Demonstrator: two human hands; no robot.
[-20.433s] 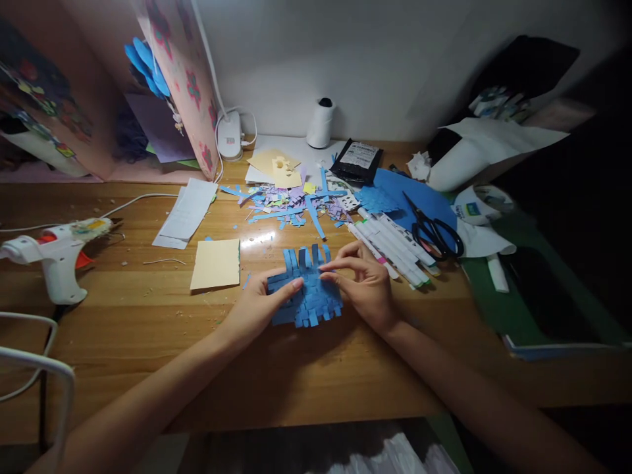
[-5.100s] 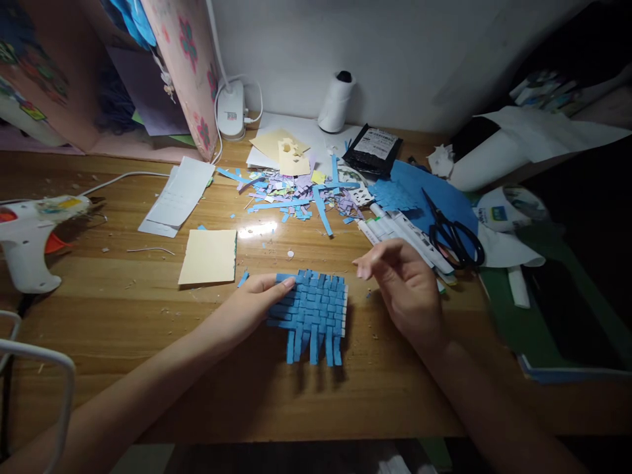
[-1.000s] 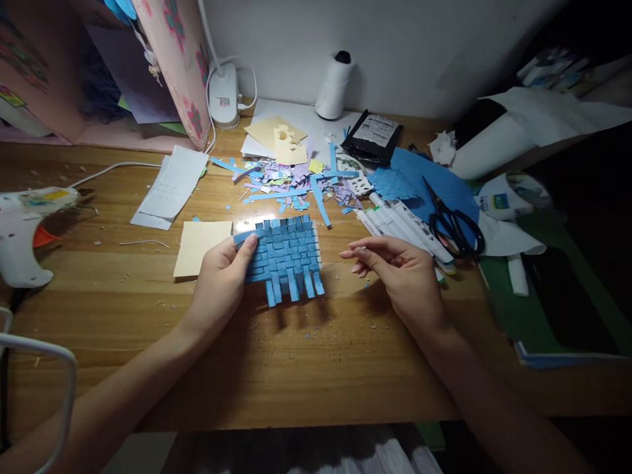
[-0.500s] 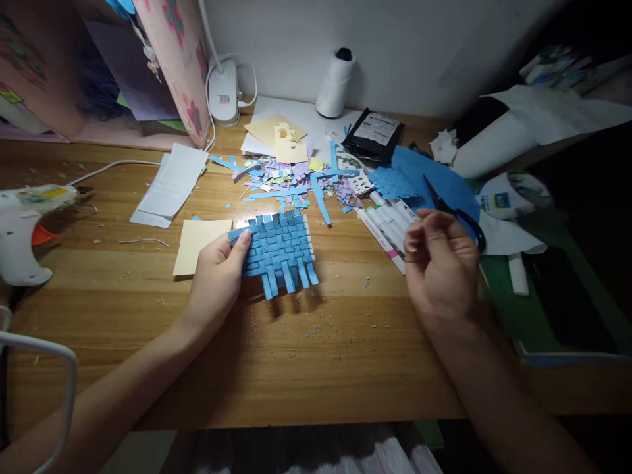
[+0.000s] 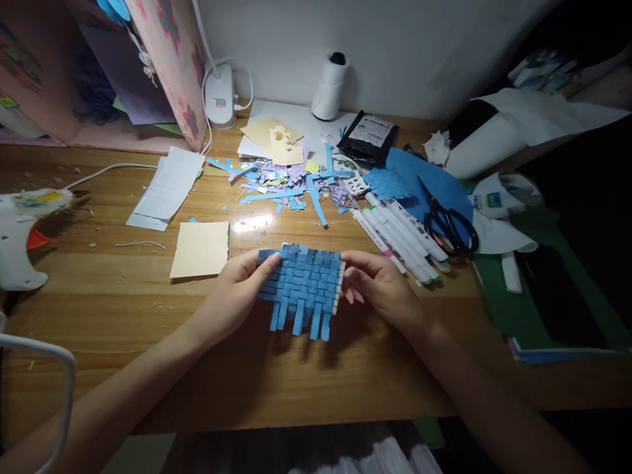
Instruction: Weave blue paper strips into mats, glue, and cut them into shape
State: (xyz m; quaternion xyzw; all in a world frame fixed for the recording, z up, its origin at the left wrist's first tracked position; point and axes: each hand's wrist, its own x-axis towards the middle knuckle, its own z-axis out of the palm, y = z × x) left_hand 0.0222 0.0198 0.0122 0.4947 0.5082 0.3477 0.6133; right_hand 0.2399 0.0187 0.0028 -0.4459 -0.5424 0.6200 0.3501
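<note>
A blue woven paper mat is held up over the desk, with loose strip ends hanging from its lower edge and a pale edge on its right. My left hand pinches its left side, thumb on top and the other fingers behind. At the mat's right edge, my right hand has thumb and index finger closed on the border; the fingertips are partly hidden. A cream square of paper lies left of the mat. Behind it is a heap of blue and purple paper scraps.
Several markers and black scissors lie at the right, by a blue paper sheet. On the left sits a white glue gun. A white cone-shaped spool and a black packet stand towards the wall.
My right hand has moved left and down from above the markers to the mat's right edge. My left hand has brought the mat nearer and slightly to the right.
</note>
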